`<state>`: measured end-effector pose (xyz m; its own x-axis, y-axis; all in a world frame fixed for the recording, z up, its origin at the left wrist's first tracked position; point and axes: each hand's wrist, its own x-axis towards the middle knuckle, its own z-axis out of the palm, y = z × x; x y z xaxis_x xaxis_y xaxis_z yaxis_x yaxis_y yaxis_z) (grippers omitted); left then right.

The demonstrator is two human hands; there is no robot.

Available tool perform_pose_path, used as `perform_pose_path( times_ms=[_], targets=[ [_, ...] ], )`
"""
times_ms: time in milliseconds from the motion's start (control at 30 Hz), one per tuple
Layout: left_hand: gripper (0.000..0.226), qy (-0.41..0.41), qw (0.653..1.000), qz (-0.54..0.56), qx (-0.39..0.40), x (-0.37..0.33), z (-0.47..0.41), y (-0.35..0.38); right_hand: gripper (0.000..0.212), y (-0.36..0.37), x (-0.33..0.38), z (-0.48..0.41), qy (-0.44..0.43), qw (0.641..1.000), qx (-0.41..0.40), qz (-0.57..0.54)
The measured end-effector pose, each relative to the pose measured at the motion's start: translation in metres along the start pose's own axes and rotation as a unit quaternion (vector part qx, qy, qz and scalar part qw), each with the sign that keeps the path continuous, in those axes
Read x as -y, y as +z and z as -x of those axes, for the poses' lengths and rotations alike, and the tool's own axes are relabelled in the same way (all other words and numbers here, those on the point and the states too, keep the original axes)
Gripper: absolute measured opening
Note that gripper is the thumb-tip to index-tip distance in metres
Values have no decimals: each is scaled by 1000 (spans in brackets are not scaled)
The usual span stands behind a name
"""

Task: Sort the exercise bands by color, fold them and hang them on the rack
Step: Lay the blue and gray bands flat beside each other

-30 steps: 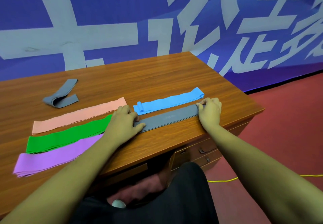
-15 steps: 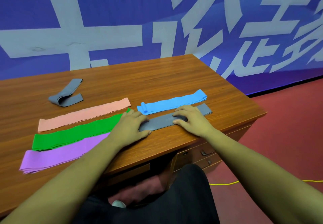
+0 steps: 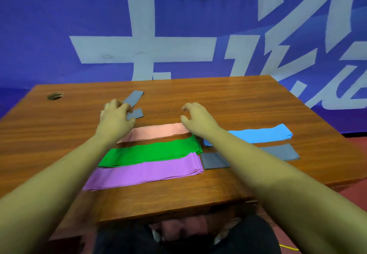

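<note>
the left hand (image 3: 116,117) reached beyond the green band (image 3: 151,152), its fingers (image 3: 127,108) curled narrow over the bend of the far grey band (image 3: 135,97). they touched that band, but blur hid whether they pinched it, so i cannot tell. the right hand (image 3: 198,118) hovered beyond the green band's right end, its fingers (image 3: 186,108) loosely hooked and half open, holding nothing and touching nothing that could be seen.

large white characters ran across the blue banner (image 3: 39,35) behind the bench (image 3: 238,99). they were cropped by the frame and could not be read whole. no label or print showed on any band.

the far grey band lay doubled over well beyond the green band, one short end poking out beside the left thumb. the green band lay flat and folded into a long strip, with layered edges showing at its right end. the pink band (image 3: 158,132) lay just beyond it, and the purple band (image 3: 145,171) lay along its near side, touching it. the blue band (image 3: 258,135) lay to the green band's right, also folded flat. the near grey band (image 3: 214,160) lay to the green band's right and nearer the person than the blue one, its middle hidden under the right forearm.

a round hole (image 3: 55,96) sat in the bench far to the green band's left.
</note>
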<state>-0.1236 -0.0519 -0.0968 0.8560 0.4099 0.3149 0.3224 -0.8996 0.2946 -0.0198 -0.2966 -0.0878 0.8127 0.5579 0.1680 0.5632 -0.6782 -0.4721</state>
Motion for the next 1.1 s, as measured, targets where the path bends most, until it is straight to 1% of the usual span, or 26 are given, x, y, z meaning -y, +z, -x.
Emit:
perform_pose_path(
  times_ms=[67,100,200,267,333,400,500,567,633,667,733,800,900,933,1000,1100],
  targets=[
    [33,-41,999,4,-11,21,-10,0,38,16,26,-24,0,1000,20,-16],
    [36,-65,998,17,-4,30,-15,1,38,23,39,-35,12,999,29,-34],
    [49,-133,985,98,52,50,-31,10,36,46,66,-71,46,994,46,-93],
    [54,-140,978,137,75,61,-40,19,33,62,79,-94,47,993,71,-83],
    [60,-147,973,159,85,70,-48,25,21,81,87,-114,76,990,92,-72],
    [60,-158,969,171,83,77,-55,31,29,100,93,-128,118,986,101,-60],
    [57,-158,970,159,91,82,-64,40,36,125,98,-136,153,983,102,3],
    [67,-171,966,167,99,86,-65,44,34,132,101,-135,177,980,88,7],
    [74,-180,959,192,104,88,-64,44,26,130,99,-136,189,978,79,-34],
    [71,-182,955,207,105,88,-64,43,19,126,97,-136,177,979,71,-68],
    [59,-195,946,244,91,83,-62,38,21,108,98,-132,130,980,38,-148],
    [53,-205,934,285,74,73,-59,29,17,84,102,-126,79,977,-9,-197],
    [62,-196,912,351,85,54,-51,16,9,40,113,-118,-12,982,-44,-186],
    [63,-187,908,364,87,46,-48,10,12,25,118,-115,-35,983,-51,-173],
    [53,-171,915,359,65,29,-43,-4,20,-5,125,-109,-61,984,-76,-146],
    [44,-141,939,314,-14,3,-38,-31,17,-51,133,-93,-81,983,-117,-119]
  ],
)
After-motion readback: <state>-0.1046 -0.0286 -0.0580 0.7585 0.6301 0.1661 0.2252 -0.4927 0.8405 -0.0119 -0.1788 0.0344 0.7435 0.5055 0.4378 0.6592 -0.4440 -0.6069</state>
